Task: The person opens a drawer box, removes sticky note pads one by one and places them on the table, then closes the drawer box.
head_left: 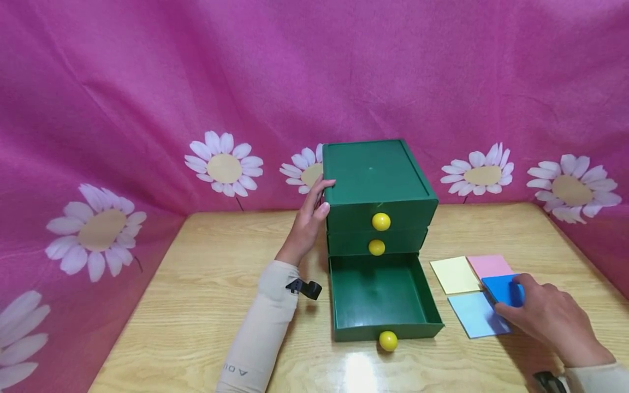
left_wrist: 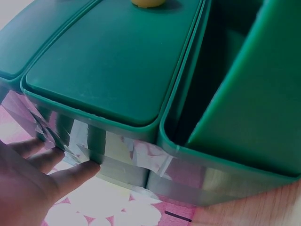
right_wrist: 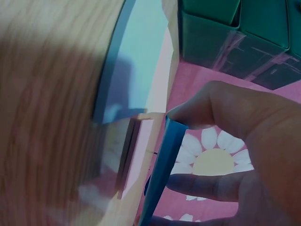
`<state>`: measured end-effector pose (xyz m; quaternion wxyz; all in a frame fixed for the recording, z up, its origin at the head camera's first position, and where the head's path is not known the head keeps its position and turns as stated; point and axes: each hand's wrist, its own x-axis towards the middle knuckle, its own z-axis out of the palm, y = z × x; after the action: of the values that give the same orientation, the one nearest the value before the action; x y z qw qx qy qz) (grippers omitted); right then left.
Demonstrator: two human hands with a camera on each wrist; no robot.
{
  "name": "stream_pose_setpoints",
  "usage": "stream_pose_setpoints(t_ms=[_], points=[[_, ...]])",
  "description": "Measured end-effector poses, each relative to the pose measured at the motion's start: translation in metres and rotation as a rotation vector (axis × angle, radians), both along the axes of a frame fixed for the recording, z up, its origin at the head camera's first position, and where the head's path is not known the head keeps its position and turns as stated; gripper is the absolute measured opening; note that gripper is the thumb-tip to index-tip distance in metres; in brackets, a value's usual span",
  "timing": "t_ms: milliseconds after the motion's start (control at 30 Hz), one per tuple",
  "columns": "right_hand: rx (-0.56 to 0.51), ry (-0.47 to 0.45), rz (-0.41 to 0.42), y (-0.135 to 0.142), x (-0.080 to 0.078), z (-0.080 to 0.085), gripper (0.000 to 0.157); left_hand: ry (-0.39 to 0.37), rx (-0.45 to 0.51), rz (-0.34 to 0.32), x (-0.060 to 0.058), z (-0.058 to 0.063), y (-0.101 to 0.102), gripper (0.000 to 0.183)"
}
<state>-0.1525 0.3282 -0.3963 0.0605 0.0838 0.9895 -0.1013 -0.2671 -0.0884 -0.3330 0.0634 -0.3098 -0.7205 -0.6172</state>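
A green drawer unit [head_left: 378, 172] with yellow knobs stands on the table, its bottom drawer [head_left: 378, 289] pulled out and bare inside. My left hand [head_left: 307, 224] rests against the unit's left side, fingers fairly straight along the wall, as the left wrist view also shows. My right hand [head_left: 552, 316] pinches a dark blue sticky note pad [head_left: 503, 289] between thumb and fingers. In the right wrist view that pad [right_wrist: 164, 165] is tilted and raised off the wood. Near it lie a light blue pad [head_left: 476, 316], a yellow pad [head_left: 454, 274] and a pink pad [head_left: 488, 266].
The wooden table [head_left: 221, 305] extends to both sides of the unit. A pink cloth [head_left: 295, 71] with white daisies hangs behind and at the sides. Clear tape [left_wrist: 113, 155] covers part of the unit's side. The upper two drawers are closed.
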Motion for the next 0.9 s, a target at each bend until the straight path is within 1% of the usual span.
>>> stream_pose_setpoints(t_ms=[233, 467, 533, 700, 900], points=[[0.005, -0.032, -0.019, 0.004, 0.002, -0.002, 0.084, -0.005, 0.002, 0.001, -0.001, 0.0, -0.001, 0.054], [0.004, -0.055, -0.002, 0.01, 0.002, -0.006, 0.083, -0.001, 0.006, -0.006, -0.002, -0.001, 0.0, 0.053], [0.005, -0.078, -0.008, 0.011, 0.001, -0.008, 0.085, -0.002, 0.007, -0.004, -0.002, -0.001, 0.0, 0.054], [0.008, -0.147, -0.023, 0.015, -0.001, -0.011, 0.089, 0.023, 0.015, -0.008, -0.002, -0.002, 0.0, 0.054], [0.006, -0.155, -0.006, 0.018, -0.001, -0.013, 0.089, 0.031, 0.014, -0.009, -0.002, -0.001, 0.0, 0.053]])
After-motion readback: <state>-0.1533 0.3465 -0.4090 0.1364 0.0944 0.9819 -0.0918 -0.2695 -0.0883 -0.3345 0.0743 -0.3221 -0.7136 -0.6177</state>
